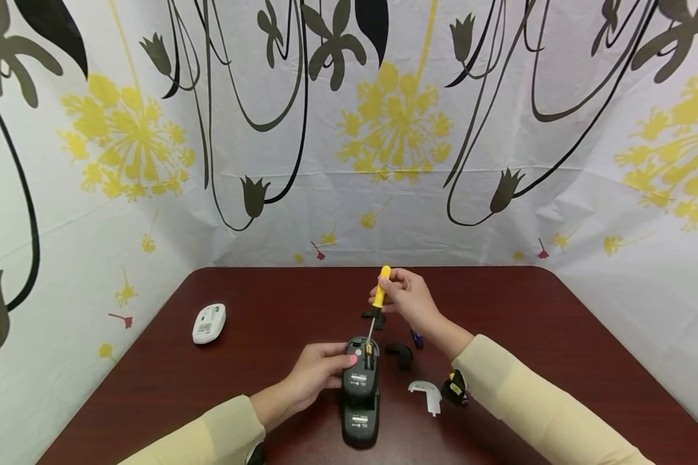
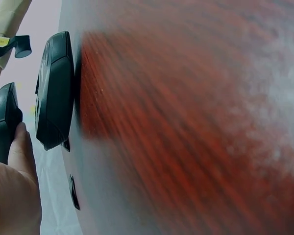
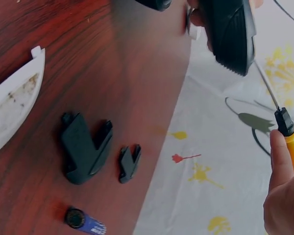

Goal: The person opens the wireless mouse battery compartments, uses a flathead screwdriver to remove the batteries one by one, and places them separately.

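Observation:
My left hand (image 1: 308,378) holds a black computer mouse (image 1: 359,382) with its underside up and its battery compartment uncovered. A battery (image 1: 369,352) shows in that compartment. In my right hand (image 1: 410,300) is a screwdriver (image 1: 379,298) with a yellow handle, gripped between thumb and fingers. Its shaft points down and its tip reaches the battery compartment; whether it touches the battery I cannot tell. A second black mouse (image 1: 360,431) lies underside up on the table, just below the held one. The left wrist view shows the held mouse (image 2: 5,125) raised off the table.
Right of the mice lie a white curved cover (image 1: 427,392), a black cover (image 1: 400,355) and a smaller black cover (image 3: 130,163). A blue cylinder (image 3: 84,220), perhaps a battery, lies near them. A white mouse (image 1: 209,323) rests at the table's far left.

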The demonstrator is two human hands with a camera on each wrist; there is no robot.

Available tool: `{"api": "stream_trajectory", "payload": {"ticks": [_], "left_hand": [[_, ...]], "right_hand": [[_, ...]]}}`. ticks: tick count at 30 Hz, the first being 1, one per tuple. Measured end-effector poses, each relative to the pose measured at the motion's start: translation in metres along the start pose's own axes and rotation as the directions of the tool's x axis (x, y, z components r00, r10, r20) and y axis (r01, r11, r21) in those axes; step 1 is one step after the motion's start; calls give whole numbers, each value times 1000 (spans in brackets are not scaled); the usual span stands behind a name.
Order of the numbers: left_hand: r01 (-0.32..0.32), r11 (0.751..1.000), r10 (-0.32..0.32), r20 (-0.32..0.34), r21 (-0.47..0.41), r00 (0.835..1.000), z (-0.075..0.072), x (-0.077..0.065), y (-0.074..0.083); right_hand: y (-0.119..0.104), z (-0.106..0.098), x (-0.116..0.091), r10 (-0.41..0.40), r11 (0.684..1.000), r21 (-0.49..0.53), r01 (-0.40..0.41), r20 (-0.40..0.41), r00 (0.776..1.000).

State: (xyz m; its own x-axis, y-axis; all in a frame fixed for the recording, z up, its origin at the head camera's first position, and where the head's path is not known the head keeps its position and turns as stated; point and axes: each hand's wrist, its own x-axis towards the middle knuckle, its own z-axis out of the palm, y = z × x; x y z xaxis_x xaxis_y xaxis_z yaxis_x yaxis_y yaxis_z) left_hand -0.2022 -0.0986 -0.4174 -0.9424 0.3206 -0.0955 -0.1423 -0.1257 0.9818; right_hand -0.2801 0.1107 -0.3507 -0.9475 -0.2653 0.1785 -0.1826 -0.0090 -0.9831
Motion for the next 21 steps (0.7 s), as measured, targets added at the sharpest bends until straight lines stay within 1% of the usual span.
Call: {"api": "stream_trajectory", "payload": {"ticks": [4,8,18,21], "left_hand": [[-1,1000,1,5,3,1000,1,-1,1],[0,1000,0,8,-2,1000,1,-1,0],[7,1000,-7,10,5,1000,0,-1,-2],[7,1000,-7,11,3,1000,0,-1,-2]], "right_hand": [[5,-3,4,85,996,19,-84,-34,996],[11,-4,6,148,989,25,-147,-40,988],[20,-6,10,236,971,45,-234,-51,970],[22,-7,10,248,968,35,-247,-43,968]]}}
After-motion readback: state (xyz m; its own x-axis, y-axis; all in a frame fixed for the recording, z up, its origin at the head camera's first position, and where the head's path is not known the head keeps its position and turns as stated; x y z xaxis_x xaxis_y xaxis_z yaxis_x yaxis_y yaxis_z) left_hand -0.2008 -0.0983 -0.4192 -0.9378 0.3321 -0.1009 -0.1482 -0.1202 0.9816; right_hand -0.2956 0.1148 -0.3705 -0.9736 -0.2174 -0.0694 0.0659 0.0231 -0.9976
